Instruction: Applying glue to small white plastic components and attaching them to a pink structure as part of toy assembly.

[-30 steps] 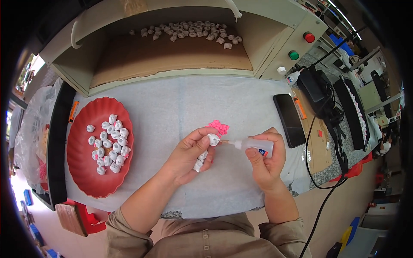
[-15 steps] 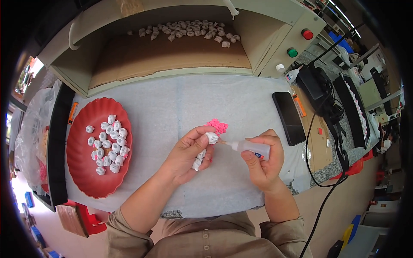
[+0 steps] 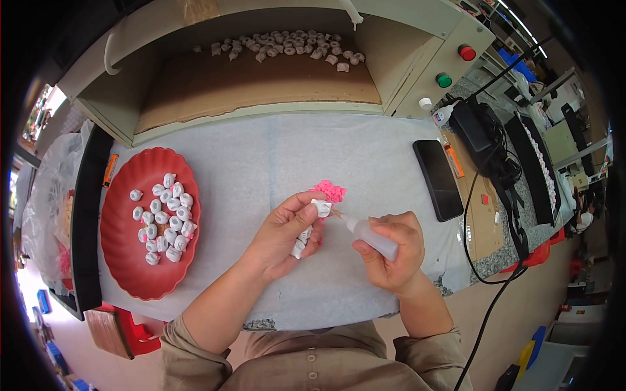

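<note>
Between thumb and forefinger, my left hand [image 3: 285, 229] pinches a small white figure [image 3: 321, 208]. More white pieces [image 3: 302, 242] are tucked in its curled lower fingers. My right hand [image 3: 396, 251] is closed around a translucent squeeze bottle [image 3: 375, 238], tilted so that its thin nozzle meets or nearly meets the figure's right side; I cannot tell which. Just beyond my left fingertips lies a heap of small pink pieces [image 3: 330, 191] on the white sheet. To the left, a red scalloped tray [image 3: 117, 221] carries several white figures [image 3: 175, 222].
At the back stands an open cabinet [image 3: 261, 98] with many white figures on its cardboard floor, and red [image 3: 466, 53] and green [image 3: 443, 80] buttons on its side. A phone [image 3: 437, 180], a small glue bottle [image 3: 443, 115] and a black adapter with cables [image 3: 479, 127] lie to the right.
My right hand has swung slightly left and lower, turning the bottle from nearly level to a steeper tilt, nozzle toward the figure. My left hand keeps its place.
</note>
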`<state>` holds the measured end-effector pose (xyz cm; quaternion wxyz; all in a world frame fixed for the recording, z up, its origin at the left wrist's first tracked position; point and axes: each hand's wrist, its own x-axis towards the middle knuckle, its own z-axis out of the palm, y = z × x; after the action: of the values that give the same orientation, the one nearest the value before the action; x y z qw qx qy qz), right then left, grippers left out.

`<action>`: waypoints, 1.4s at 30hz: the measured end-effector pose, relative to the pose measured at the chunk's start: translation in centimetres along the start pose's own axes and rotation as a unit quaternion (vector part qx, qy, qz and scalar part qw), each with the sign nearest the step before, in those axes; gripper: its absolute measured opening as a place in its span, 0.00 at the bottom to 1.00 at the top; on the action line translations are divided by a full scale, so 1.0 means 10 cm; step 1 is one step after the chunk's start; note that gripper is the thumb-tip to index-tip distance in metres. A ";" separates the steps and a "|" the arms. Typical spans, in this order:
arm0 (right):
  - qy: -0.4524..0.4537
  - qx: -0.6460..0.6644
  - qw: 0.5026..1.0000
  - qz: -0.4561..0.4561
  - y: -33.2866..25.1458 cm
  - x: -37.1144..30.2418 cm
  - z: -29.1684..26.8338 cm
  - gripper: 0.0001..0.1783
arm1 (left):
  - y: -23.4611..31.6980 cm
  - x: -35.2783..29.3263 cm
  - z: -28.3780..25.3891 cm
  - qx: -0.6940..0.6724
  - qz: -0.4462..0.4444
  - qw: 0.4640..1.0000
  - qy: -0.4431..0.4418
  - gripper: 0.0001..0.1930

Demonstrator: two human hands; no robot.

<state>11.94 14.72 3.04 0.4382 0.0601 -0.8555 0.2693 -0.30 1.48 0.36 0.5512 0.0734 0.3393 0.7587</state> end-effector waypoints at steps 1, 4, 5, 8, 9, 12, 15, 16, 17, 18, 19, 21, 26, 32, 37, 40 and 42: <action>-0.004 -0.010 1.000 -0.010 0.00 0.00 0.00 0.23 | 0.00 0.00 0.00 0.001 -0.002 1.000 0.005 0.14; -0.009 -0.026 0.999 -0.026 -0.01 0.01 -0.01 0.24 | -0.01 0.00 0.00 0.004 -0.002 1.000 0.011 0.14; -0.011 -0.033 0.999 -0.031 -0.01 0.01 -0.01 0.24 | -0.01 0.00 0.00 0.006 0.000 1.000 0.012 0.14; -0.012 -0.037 0.999 -0.035 0.00 0.01 -0.01 0.24 | 0.01 0.00 0.01 0.003 -0.004 1.000 0.015 0.14; -0.013 -0.037 0.999 -0.035 0.00 0.01 -0.01 0.24 | 0.01 0.00 0.01 0.003 -0.004 1.000 0.016 0.14; -0.011 -0.042 0.998 -0.035 -0.01 0.02 -0.02 0.24 | 0.02 0.00 0.01 -0.005 -0.006 1.000 0.017 0.10; -0.010 -0.032 0.999 -0.024 0.02 0.00 -0.02 0.23 | 0.02 0.00 0.02 -0.005 -0.005 1.000 0.018 0.11; 0.002 0.009 1.000 0.013 0.02 -0.01 -0.03 0.21 | 0.02 0.00 0.02 -0.004 -0.006 1.000 0.018 0.11; 0.014 0.050 0.997 0.049 0.02 -0.02 -0.03 0.20 | 0.03 0.00 0.03 -0.004 -0.007 1.000 0.018 0.11; 0.014 0.050 0.997 0.050 0.02 -0.02 -0.03 0.20 | 0.03 -0.01 0.03 -0.004 -0.008 1.000 0.019 0.11; 0.042 0.119 0.984 0.129 0.01 -0.02 -0.03 0.17 | 0.03 0.00 0.03 -0.002 -0.008 1.000 0.018 0.11; 0.068 0.188 0.956 0.215 0.00 0.00 -0.02 0.13 | 0.02 0.00 0.02 -0.002 -0.008 1.000 0.017 0.12; 0.042 0.175 0.964 0.197 0.05 0.00 -0.02 0.13 | 0.02 -0.01 0.01 0.011 -0.009 1.000 0.001 0.12; 0.039 0.165 0.967 0.188 0.07 0.02 -0.03 0.12 | 0.01 -0.01 0.00 0.008 -0.009 1.000 0.004 0.12; 0.048 0.180 0.961 0.205 0.07 0.02 -0.02 0.12 | 0.02 -0.01 0.01 0.006 -0.006 1.000 -0.001 0.12; 0.036 0.166 0.968 0.187 0.07 0.02 -0.02 0.12 | 0.02 -0.02 0.02 0.005 -0.006 1.000 0.008 0.12; 0.039 0.168 0.965 0.195 0.08 0.01 -0.02 0.12 | 0.02 -0.01 0.02 0.005 -0.006 1.000 0.010 0.12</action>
<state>11.75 15.56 2.92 0.3938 -0.0461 -0.7751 0.4919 -0.31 1.42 0.70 0.5519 0.0666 0.3488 0.7545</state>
